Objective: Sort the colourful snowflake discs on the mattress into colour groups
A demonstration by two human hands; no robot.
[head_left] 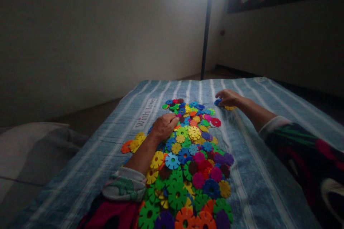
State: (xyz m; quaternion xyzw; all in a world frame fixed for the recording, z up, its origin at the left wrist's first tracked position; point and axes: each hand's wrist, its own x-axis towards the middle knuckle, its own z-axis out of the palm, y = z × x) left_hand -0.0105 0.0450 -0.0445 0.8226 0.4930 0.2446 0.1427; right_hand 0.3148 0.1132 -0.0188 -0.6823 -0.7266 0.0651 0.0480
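Flat, notched flower-shaped plastic discs in many colours lie in a long heap [177, 179] down the middle of the cloth. My left hand [164, 127] rests over the heap's left side, fingers curled and pressed together; what they hold, if anything, is hidden. Near its fingertips lies a dark red disc [182, 118]. To the right of the heap, my right hand [228, 97] hovers with fingers apart just above a blue disc [218, 102]. A yellow disc [230, 108] lies partly under that hand.
Blue-and-white striped cloth [258, 121] covers the table, with "With love" lettering [145, 112] on the left. Several yellow discs [136, 144] and an orange one lie left of my left forearm. A dark pole [206, 35] stands behind the far edge, before a wall.
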